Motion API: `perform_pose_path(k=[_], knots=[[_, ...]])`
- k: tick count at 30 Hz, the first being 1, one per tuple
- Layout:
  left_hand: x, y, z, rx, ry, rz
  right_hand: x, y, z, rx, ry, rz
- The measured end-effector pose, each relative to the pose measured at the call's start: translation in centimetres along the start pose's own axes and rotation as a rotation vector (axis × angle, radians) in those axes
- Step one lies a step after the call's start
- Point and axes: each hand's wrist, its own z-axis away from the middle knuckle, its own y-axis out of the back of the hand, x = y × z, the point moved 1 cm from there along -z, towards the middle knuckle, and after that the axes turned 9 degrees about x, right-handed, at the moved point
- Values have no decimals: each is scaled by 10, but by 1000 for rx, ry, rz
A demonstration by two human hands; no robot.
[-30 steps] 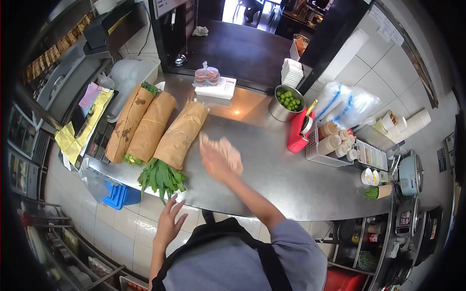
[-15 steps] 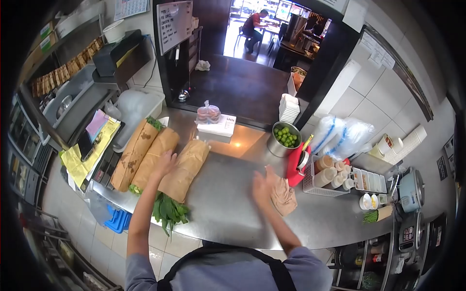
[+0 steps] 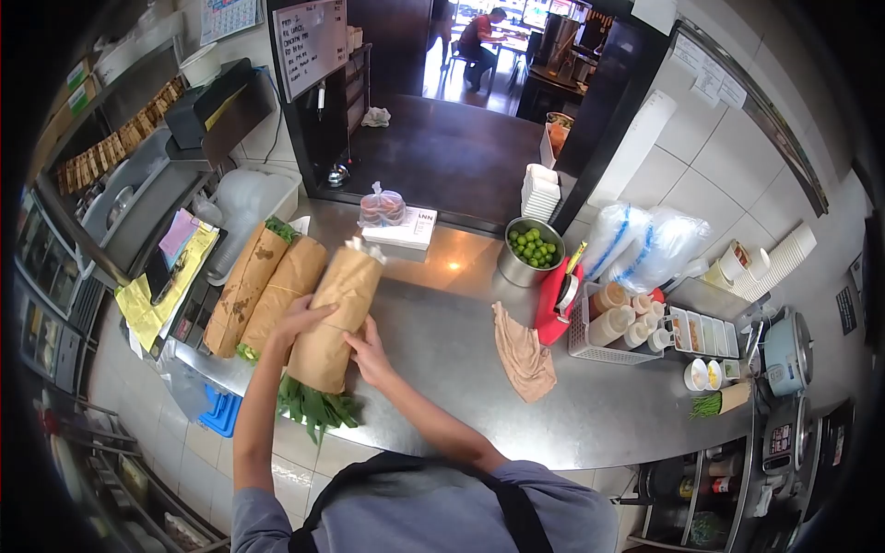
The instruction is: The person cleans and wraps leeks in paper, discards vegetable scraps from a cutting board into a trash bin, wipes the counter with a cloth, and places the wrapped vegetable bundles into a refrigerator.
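Brown paper is rolled around a bundle of leafy greens [image 3: 350,281], whose dark leaves stick out at the near end and pale stems at the far end. My left hand [image 3: 301,318] grips its left side and my right hand [image 3: 369,353] grips its right side, fingers partly hidden. Just left of it lie two more paper-wrapped bundles, a middle one [image 3: 284,286] and a stained outer one [image 3: 244,293]. A crumpled pinkish cloth [image 3: 524,355] lies flat on the steel counter [image 3: 433,369], away from both hands.
Behind the bundles stands a white box [image 3: 406,229] with a bagged item [image 3: 382,206] on top. To the right are a pot of green limes [image 3: 524,267], a red scale-like object [image 3: 558,300] and a basket of sauce bottles [image 3: 604,346]. A person [image 3: 479,46] sits far beyond the pass-through.
My right hand has left the cloth and come across to the nearest bundle. My left hand has shifted down onto that bundle, which now sits more upright and slightly raised.
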Motion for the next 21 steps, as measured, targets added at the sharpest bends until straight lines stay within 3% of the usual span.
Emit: perform_pose_path(k=[3, 4, 7, 10, 12, 13, 15, 16, 18, 20, 21], knots=[[-15, 22, 31, -100, 126, 443, -6, -17, 6, -236, 215, 96], [-23, 31, 44, -108, 166, 563, -34, -34, 29, -342, 149, 74], [-38, 47, 79, 18, -73, 670, -65, -45, 62, -494, 168, 145], [-69, 60, 121, 132, -241, 746, -81, -3, 63, -607, 362, 387], [-112, 75, 155, 302, -262, 832, -117, 61, 49, -474, 1030, 1226], [-131, 84, 173, 387, -280, 868, -128, 99, 51, -247, 1049, 1501], [-156, 100, 221, 490, -356, 1006, -150, 187, 55, -46, 1089, 1912], [-174, 111, 244, 620, -342, 1098, -157, 214, 69, 69, 884, 2148], [-176, 124, 282, 888, -327, 1240, -134, 279, 54, 250, 857, 2121], [-149, 130, 313, 1159, -346, 1335, -117, 264, 21, 366, 923, 1995], [-176, 147, 321, 1185, -380, 1345, -108, 241, -1, 417, 968, 1903]])
